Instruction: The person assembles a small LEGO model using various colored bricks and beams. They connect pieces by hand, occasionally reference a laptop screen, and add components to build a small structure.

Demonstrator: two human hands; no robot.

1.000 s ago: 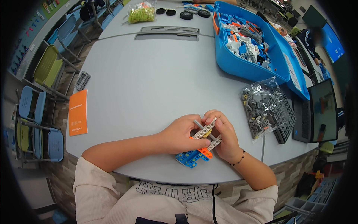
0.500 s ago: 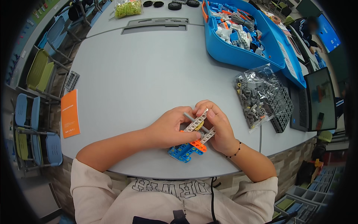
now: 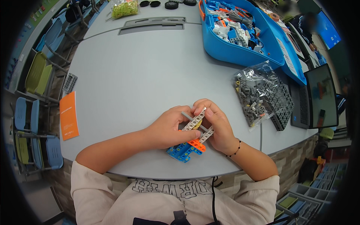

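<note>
Between my hands, close to the table's near edge, is a building-brick model [image 3: 185, 150] of blue and orange pieces with two white perforated beams [image 3: 194, 120]. A yellow gear [image 3: 199, 123] sits between the beams, and a grey axle [image 3: 186, 116] sticks out past the upper-left beam. My left hand [image 3: 167, 127] is closed on the model from the left, its thumb pressing near the orange piece. My right hand [image 3: 216, 125] grips the white beams from the right, thumb and fingertips at the beam's upper end. Some of the fingers are hidden behind the parts.
An open blue bin [image 3: 240, 52] full of bricks stands at the far right. Before it lie a clear bag of grey parts [image 3: 249, 99], a grey perforated plate [image 3: 282, 108] and a laptop [image 3: 318, 99]. An orange booklet [image 3: 69, 117] is at the left edge; black wheels [image 3: 171, 5] are at the back.
The whole view has shifted slightly. Both hands keep their hold on the model, with hardly any visible movement of the fingers.
</note>
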